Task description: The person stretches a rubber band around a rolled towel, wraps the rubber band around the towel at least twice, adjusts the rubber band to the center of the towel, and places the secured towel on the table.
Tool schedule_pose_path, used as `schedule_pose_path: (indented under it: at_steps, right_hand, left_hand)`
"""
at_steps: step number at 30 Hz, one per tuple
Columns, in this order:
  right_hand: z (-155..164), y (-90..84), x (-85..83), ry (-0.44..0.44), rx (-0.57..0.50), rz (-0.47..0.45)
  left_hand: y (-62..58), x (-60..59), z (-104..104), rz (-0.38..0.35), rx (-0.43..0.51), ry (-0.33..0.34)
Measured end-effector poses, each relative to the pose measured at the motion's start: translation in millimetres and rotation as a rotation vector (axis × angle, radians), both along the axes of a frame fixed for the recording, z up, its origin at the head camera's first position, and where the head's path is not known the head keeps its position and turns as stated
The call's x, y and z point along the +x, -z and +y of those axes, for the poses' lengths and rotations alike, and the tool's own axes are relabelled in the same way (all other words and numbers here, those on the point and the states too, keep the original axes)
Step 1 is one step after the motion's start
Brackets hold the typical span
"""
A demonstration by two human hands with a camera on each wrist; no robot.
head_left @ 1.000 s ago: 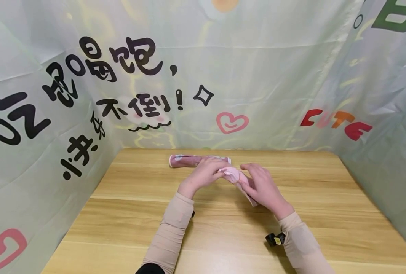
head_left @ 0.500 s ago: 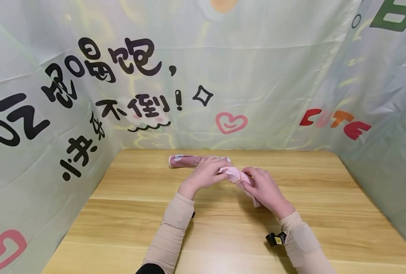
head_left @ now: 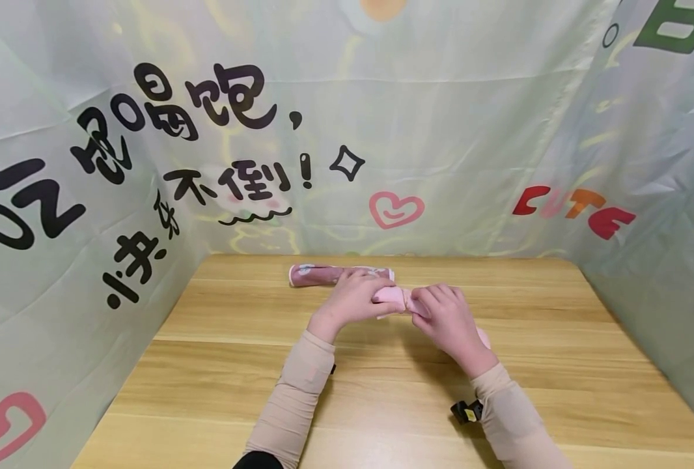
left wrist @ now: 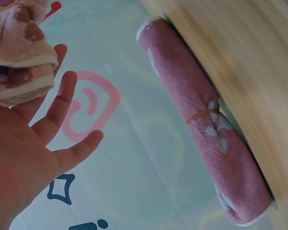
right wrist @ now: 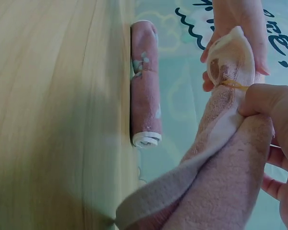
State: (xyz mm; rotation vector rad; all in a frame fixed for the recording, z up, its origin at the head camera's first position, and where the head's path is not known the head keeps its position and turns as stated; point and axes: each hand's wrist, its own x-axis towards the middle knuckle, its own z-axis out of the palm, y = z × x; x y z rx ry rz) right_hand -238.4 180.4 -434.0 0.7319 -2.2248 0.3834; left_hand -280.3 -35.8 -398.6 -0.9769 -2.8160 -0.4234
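A light pink towel [head_left: 390, 295], loosely rolled, hangs between both hands above the table. An orange rubber band [right wrist: 234, 85] cinches it close to one end. My left hand [head_left: 351, 298] holds that banded end, its outer fingers spread away from the cloth in the left wrist view. My right hand [head_left: 449, 326] pinches the towel beside the band, thumb [right wrist: 264, 98] right at the band. Beyond the band the towel's long part flares out under the right hand, its white hem loose in the right wrist view.
A rolled mauve towel [head_left: 318, 276] with its own rubber band [left wrist: 202, 115] lies near the back edge of the wooden table [head_left: 235, 365], behind the left hand. Printed cloth curtains [head_left: 470, 143] stand along the back and sides.
The right hand has closed on the pink towel and turned it, so the banded end lies more level and the long end swings out right. The left hand has barely moved.
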Motion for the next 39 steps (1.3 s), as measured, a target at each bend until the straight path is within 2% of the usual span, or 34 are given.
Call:
schedule_pose_path:
  at_steps: [5, 8, 11, 14, 18, 21, 25, 31, 39]
  right_hand:
    - [-0.2, 0.9, -0.3, 0.006, 0.006, 0.017]
    - [-0.4, 1.9, -0.6, 0.014, 0.02, 0.01]
    - [-0.7, 2.4, -0.6, 0.013, 0.039, -0.011]
    - [-0.3, 2.7, -1.1, -0.027, 0.045, -0.055]
    - [1.3, 2.9, -2.3, -0.106, -0.024, -0.126]
    - [2.3, 2.7, -2.4, -0.148, -0.08, -0.124]
    - [2.9, 2.3, -0.9, -0.173, -0.098, -0.103]
    - [3.8, -0.9, 1.7, -0.17, -0.126, -0.161]
    - [5.8, -4.6, -1.0, -0.206, -0.07, -0.114]
  left_hand:
    - [2.9, 0.6, 4.4, -0.05, -0.044, -0.004]
    - [3.9, 0.8, 7.1, -0.046, -0.088, -0.01]
    - [3.8, 0.8, 8.2, -0.016, -0.124, -0.014]
    - [4.6, 0.7, 6.7, 0.047, -0.124, -0.003]
    - [6.6, 0.9, 3.3, 0.124, -0.087, 0.028]
    - [7.0, 0.9, 2.4, 0.159, -0.056, 0.059]
    - [7.1, 0.9, 2.3, 0.211, -0.038, 0.086]
    - [7.2, 1.3, 3.5, 0.251, -0.03, 0.103]
    - [7.4, 4.0, 7.2, 0.267, -0.041, 0.108]
